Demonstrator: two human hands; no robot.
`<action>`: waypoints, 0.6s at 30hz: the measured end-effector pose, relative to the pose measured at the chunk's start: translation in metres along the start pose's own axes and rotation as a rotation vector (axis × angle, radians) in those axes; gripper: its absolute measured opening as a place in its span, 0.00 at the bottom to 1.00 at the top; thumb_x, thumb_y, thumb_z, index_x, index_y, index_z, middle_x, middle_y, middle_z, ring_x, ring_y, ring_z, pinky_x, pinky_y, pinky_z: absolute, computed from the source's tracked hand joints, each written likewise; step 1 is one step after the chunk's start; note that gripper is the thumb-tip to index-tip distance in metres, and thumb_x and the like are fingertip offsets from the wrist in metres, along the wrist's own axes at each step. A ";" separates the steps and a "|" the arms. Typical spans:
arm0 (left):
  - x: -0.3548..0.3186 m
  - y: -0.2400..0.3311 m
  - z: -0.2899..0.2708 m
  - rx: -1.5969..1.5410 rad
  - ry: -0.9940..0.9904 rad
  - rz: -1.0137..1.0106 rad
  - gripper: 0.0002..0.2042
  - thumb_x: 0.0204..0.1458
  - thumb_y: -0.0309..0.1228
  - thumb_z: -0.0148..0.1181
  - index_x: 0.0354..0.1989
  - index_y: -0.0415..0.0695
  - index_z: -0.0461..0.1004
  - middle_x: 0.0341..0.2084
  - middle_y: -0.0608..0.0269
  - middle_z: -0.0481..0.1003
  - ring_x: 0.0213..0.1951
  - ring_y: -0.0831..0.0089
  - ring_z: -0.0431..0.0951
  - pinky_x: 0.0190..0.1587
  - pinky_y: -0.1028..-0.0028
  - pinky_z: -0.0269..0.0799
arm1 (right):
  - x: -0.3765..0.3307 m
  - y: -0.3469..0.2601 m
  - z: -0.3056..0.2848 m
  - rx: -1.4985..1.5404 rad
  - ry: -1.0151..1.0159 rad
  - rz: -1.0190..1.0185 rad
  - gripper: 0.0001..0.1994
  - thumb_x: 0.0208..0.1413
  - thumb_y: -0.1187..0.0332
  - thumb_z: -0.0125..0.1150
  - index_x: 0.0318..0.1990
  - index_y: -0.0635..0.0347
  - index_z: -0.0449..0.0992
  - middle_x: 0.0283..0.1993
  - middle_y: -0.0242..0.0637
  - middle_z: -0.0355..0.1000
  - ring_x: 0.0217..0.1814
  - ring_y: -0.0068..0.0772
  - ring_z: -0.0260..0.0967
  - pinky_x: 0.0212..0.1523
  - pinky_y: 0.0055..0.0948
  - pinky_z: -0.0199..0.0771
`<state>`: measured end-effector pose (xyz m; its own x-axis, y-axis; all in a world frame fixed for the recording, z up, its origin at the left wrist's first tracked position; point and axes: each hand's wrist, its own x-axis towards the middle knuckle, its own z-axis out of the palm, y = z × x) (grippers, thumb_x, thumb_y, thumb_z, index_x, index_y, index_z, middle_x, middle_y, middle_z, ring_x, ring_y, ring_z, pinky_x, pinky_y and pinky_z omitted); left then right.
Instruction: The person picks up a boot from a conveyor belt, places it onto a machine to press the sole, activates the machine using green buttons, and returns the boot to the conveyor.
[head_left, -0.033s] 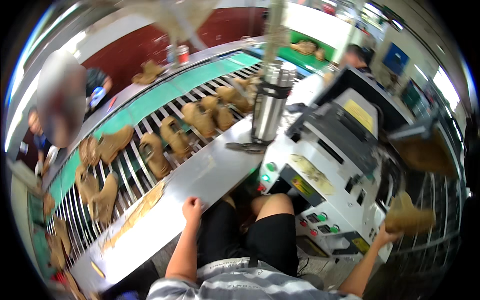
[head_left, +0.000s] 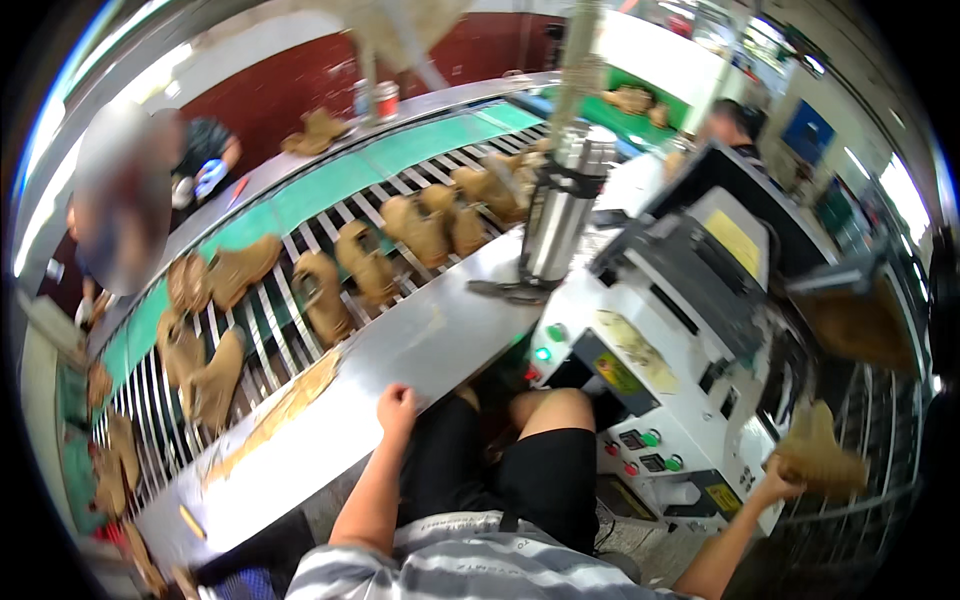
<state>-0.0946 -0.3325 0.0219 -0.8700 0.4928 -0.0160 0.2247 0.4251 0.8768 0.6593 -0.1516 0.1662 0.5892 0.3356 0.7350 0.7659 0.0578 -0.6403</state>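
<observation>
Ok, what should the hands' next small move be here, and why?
Probably bring the left hand across to steady the boot: only the right hand holds it, out beside the white machine, while the left is loosely curled near the edge of the table, with nothing visible in it.

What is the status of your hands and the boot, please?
Right hand gripping tan boot. Left hand curled, no object visible, by edge of metal table. White machine close on boot's left.

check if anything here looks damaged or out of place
A ragged brown strip along the metal bench, beside the roller conveyor, looks torn or peeling against the smooth surface; whether it's tape or residue is unclear.
</observation>
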 end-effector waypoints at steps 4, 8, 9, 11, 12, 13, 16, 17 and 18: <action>-0.036 0.046 0.008 -0.640 -0.334 -0.105 0.05 0.54 0.25 0.56 0.35 0.39 0.77 0.25 0.63 0.77 0.29 0.75 0.76 0.35 0.74 0.73 | -0.002 -0.022 -0.018 0.287 -0.250 0.161 0.22 0.52 0.61 0.68 0.42 0.78 0.77 0.46 0.50 0.76 0.48 0.37 0.72 0.52 0.35 0.70; -0.079 0.104 0.000 -0.766 -0.854 0.119 0.09 0.56 0.23 0.56 0.46 0.39 0.73 0.35 0.64 0.76 0.40 0.76 0.76 0.45 0.75 0.72 | -0.058 -0.103 0.000 0.475 -0.466 0.180 0.17 0.55 0.66 0.61 0.44 0.75 0.76 0.45 0.44 0.75 0.46 0.37 0.71 0.53 0.36 0.68; -0.088 0.114 -0.001 -0.866 -0.960 0.133 0.14 0.56 0.23 0.57 0.51 0.40 0.70 0.40 0.63 0.75 0.45 0.75 0.74 0.50 0.74 0.70 | -0.074 -0.119 0.012 0.572 -0.570 0.104 0.19 0.53 0.64 0.63 0.46 0.74 0.75 0.47 0.44 0.74 0.48 0.38 0.70 0.53 0.36 0.68; -0.098 0.143 -0.015 -0.955 -1.129 0.203 0.25 0.54 0.24 0.60 0.62 0.42 0.62 0.51 0.60 0.70 0.55 0.73 0.69 0.58 0.70 0.64 | -0.124 -0.188 0.024 0.749 -0.759 -0.056 0.26 0.49 0.60 0.66 0.51 0.71 0.72 0.51 0.44 0.71 0.51 0.38 0.68 0.53 0.36 0.69; -0.097 0.162 -0.027 -0.940 -1.185 0.256 0.31 0.54 0.25 0.61 0.66 0.43 0.56 0.56 0.58 0.67 0.60 0.71 0.65 0.61 0.68 0.60 | -0.145 -0.228 0.019 0.840 -0.914 -0.067 0.30 0.47 0.57 0.68 0.53 0.70 0.70 0.54 0.44 0.69 0.52 0.38 0.68 0.53 0.36 0.68; -0.093 0.172 -0.043 -0.991 -1.187 0.324 0.40 0.51 0.30 0.66 0.71 0.47 0.50 0.63 0.59 0.60 0.64 0.69 0.59 0.63 0.67 0.58 | -0.168 -0.280 0.015 0.932 -1.090 -0.069 0.34 0.45 0.54 0.70 0.55 0.69 0.69 0.56 0.44 0.67 0.54 0.39 0.67 0.54 0.36 0.68; -0.075 0.169 -0.097 -1.204 -1.071 0.362 0.46 0.44 0.35 0.71 0.71 0.45 0.48 0.65 0.57 0.58 0.66 0.64 0.57 0.66 0.62 0.54 | -0.193 -0.435 -0.010 1.008 -1.599 -0.312 0.39 0.39 0.45 0.74 0.53 0.67 0.70 0.57 0.44 0.67 0.54 0.39 0.67 0.54 0.36 0.67; -0.070 0.150 -0.115 -1.233 -1.025 0.398 0.49 0.41 0.37 0.74 0.70 0.43 0.48 0.65 0.55 0.58 0.66 0.62 0.57 0.67 0.60 0.54 | -0.204 -0.459 0.000 1.030 -1.673 -0.413 0.38 0.40 0.45 0.74 0.51 0.68 0.72 0.55 0.45 0.67 0.53 0.40 0.67 0.53 0.36 0.67; -0.059 0.144 -0.125 -1.434 -0.980 0.436 0.49 0.38 0.40 0.74 0.69 0.41 0.51 0.63 0.53 0.61 0.65 0.58 0.61 0.67 0.58 0.55 | -0.212 -0.480 0.007 1.032 -1.730 -0.511 0.37 0.40 0.45 0.74 0.49 0.68 0.73 0.54 0.46 0.68 0.52 0.41 0.68 0.53 0.35 0.67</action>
<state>-0.0663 -0.3954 0.2091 -0.1864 0.8307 0.5245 -0.6390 -0.5080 0.5775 0.1647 -0.2444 0.3164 -0.8459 0.4258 0.3213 -0.0085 0.5916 -0.8062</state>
